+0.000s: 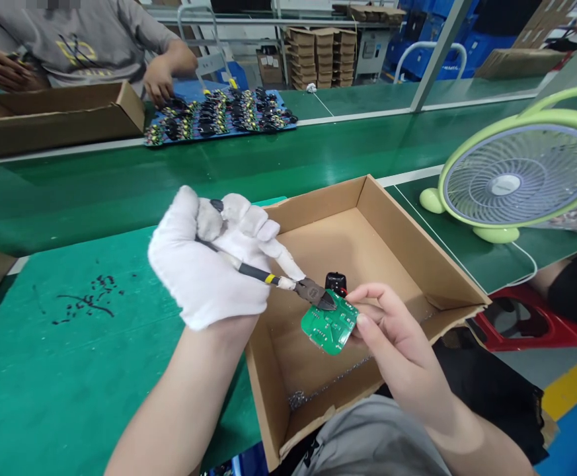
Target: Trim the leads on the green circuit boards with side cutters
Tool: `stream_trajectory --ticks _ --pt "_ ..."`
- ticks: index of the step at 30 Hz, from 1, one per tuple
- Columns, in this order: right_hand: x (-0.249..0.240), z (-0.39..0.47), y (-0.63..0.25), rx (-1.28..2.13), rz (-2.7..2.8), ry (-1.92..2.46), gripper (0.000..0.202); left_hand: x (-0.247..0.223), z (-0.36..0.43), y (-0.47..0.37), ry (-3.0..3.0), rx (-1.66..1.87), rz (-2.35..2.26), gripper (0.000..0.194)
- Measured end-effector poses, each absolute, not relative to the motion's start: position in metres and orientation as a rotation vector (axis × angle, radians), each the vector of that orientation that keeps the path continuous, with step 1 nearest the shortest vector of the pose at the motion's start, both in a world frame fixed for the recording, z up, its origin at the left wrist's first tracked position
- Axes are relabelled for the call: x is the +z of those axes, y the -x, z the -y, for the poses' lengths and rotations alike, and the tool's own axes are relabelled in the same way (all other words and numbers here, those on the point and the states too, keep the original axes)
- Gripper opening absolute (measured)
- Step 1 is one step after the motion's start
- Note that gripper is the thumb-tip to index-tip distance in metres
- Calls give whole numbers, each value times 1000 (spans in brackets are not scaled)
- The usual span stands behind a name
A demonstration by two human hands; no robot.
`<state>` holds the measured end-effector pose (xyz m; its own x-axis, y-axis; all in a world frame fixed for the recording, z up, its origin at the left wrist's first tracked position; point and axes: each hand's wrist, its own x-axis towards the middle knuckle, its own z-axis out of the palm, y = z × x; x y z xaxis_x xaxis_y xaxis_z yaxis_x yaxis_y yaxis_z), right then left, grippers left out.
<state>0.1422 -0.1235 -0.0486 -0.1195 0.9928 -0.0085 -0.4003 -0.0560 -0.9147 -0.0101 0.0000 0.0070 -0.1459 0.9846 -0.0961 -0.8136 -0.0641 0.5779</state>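
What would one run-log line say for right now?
left hand: gloved, holds cutters | right hand: bare, holds green circuit board | cutter tips: at board | cardboard box: open, beneath

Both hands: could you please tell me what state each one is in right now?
Left hand: closed, holding the cutters.
Right hand: closed, pinching the green circuit board by its edge.

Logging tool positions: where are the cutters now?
In the head view, the cutters are near centre, in the left hand, their tips at the board over the box.
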Motion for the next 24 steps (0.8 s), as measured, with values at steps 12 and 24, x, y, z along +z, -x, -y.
stream_trajectory --ticks 12,24 --pt "-49 125 -140 1375 1023 889 9 1 5 10 -575 1679 -594 46" --pt "-50 128 -139 1294 1046 918 8 6 17 10 -601 1727 -616 47"
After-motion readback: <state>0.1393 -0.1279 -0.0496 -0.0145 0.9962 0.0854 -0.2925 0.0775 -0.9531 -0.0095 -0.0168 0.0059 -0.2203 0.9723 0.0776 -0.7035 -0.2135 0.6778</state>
